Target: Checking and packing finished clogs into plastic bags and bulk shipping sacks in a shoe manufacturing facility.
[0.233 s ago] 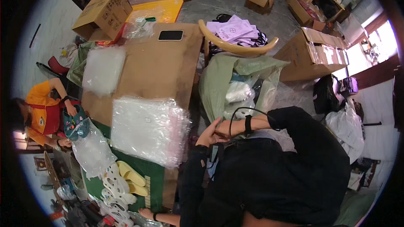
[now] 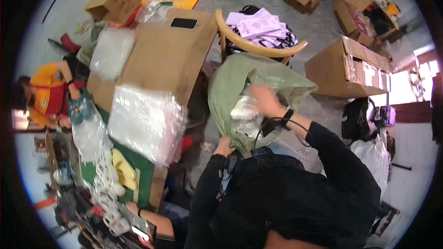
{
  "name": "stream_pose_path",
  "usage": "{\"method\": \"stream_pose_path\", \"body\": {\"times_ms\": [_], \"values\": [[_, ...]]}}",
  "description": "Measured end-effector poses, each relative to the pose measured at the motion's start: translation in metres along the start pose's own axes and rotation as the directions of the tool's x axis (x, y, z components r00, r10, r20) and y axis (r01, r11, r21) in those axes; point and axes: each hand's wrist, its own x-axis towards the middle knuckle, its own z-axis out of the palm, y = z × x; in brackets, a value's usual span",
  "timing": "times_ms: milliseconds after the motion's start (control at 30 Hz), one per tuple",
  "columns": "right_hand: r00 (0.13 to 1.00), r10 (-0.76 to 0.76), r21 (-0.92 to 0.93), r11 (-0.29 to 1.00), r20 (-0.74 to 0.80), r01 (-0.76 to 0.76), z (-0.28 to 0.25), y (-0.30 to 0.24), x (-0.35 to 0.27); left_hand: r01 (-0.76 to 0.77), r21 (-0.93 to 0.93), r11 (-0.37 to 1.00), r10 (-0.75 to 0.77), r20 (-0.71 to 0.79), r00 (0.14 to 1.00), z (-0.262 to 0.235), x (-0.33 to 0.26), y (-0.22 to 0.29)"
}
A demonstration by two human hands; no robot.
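Note:
A large pale green plastic bag (image 2: 230, 80) stands open in front of me, with clear plastic packets (image 2: 243, 109) inside it. My left hand (image 2: 224, 147) is closed on the bag's lower edge, near my lap. My right hand (image 2: 266, 101) is blurred and hovers at the bag's mouth just above the packets, fingers apart, with nothing visible in it. That wrist wears a black band, and a thin black cable (image 2: 272, 124) loops below it. Both of my sleeves are black.
A cardboard-covered table (image 2: 166, 60) on my left carries a black phone (image 2: 183, 23) and bundles of clear plastic (image 2: 146, 122). A wooden chair (image 2: 258, 46) holding pink-white packets stands behind the bag. A cardboard box (image 2: 348, 67) stands at right. A person in orange (image 2: 46, 92) sits far left.
My right hand has risen from beside my left hand up to the mouth of the green bag. The left hand has stayed at the bag's lower edge.

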Motion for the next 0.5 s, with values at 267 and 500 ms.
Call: {"method": "stream_pose_path", "body": {"times_ms": [267,500], "values": [[0.519,0.842,-0.190,0.539,0.147,-0.821,-0.020,0.293,-0.093,0.579,-0.563,0.589,-0.794,-0.272,0.543,0.003,-0.007,0.122],[0.482,0.654,0.698,-0.101,0.583,-0.709,0.047,0.177,-0.054,0.742,-0.026,0.670,-0.640,-0.528,0.559,0.128,-0.098,0.079]]}}
